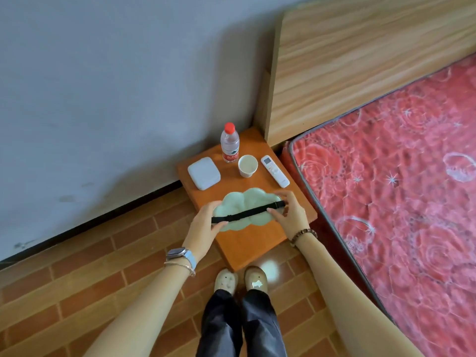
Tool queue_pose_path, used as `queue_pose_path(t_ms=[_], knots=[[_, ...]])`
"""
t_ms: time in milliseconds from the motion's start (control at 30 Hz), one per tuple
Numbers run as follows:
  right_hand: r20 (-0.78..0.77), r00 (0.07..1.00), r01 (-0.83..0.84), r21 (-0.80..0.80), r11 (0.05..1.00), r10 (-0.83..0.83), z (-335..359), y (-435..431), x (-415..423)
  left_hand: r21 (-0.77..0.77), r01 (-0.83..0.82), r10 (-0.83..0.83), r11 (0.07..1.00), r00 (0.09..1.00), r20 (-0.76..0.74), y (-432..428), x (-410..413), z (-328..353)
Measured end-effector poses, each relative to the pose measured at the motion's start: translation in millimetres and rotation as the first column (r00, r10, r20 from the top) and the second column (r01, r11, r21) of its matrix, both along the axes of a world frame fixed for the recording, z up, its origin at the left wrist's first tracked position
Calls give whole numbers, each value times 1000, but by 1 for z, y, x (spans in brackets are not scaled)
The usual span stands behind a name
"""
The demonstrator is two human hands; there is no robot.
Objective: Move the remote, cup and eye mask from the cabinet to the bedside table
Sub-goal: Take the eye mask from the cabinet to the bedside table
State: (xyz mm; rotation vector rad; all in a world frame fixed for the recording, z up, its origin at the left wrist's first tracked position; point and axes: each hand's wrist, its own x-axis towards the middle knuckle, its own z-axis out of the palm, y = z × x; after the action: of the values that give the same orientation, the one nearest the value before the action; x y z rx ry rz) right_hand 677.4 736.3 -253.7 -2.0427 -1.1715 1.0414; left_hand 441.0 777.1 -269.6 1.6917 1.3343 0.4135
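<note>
both hands, left hand [206, 222] and right hand [289, 215], fingers closed on the eye mask [244, 204], hiding its ends.

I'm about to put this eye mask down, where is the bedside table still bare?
Bare: the near part of the bedside table, below the eye mask. Crowded: the far part, with box, bottle, cup, remote.

a clear water bottle [230, 144] with a red cap stands upright, and a white rounded box [204, 173] lies flat to its left, near the grey wall [116, 86]. to the right, a wooden headboard [360, 63] rises above a red mattress [401, 181] with a rose pattern. the floor [77, 284] is laid in brown brick-like tiles, with a dark skirting strip along the wall
</note>
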Motion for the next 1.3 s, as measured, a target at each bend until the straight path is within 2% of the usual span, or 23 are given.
queue_pose_path(t_ms=[233,433,567,933,1133,1200,1300], knots=[[57,995,-75,-60,995,79,-97,38,18,47,-108,112,993,989,-93,10,19,-93],[49,998,-30,-82,996,35,-161,65,11,26,-224,225,974,965,-133,15,27,-154],[67,998,3,-71,997,2,-187,78,4,15,-204,204,979,965,-163,24,25,-177],[111,994,19,-26,999,-16,-208,104,1,56,-169,178,984,937,-302,41,30,-198],[126,992,-23,-78,997,32,-203,94,7,79,-132,152,988,909,-389,43,29,-191],[172,983,-52,-101,994,69,-193,88,11,103,-116,148,988,900,-410,46,30,-181],[320,938,-100,-112,989,131,-164,77,17,175,-29,111,984,870,-480,51,31,-154]])
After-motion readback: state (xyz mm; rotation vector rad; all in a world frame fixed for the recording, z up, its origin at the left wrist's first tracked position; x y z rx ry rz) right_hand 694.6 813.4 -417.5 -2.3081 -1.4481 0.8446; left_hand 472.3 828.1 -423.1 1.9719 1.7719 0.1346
